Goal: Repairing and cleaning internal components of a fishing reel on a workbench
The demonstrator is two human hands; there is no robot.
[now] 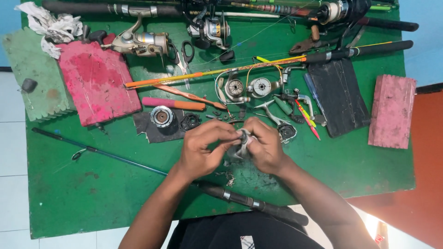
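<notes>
Both my hands meet over the middle of the green table [92, 193]. My left hand [203, 147] and my right hand [265, 145] pinch a small silvery reel part wrapped in a pale scrap of cloth [243, 140] between their fingertips. Just behind the hands lie an opened reel body [249, 87], a round spool [162, 115] on a dark rag, a black gear piece [189, 121] and several tiny loose parts. A dark fishing rod [138, 163] runs diagonally under my forearms toward the near edge.
A red foam block [97, 83], a green foam block [32, 74] and a pink one [392, 110] sit on the table. Spinning reels [138, 42] and rods line the far edge, with scissors [183, 55], pliers [304, 44], a black pad [339, 97] and crumpled tissue [48, 25].
</notes>
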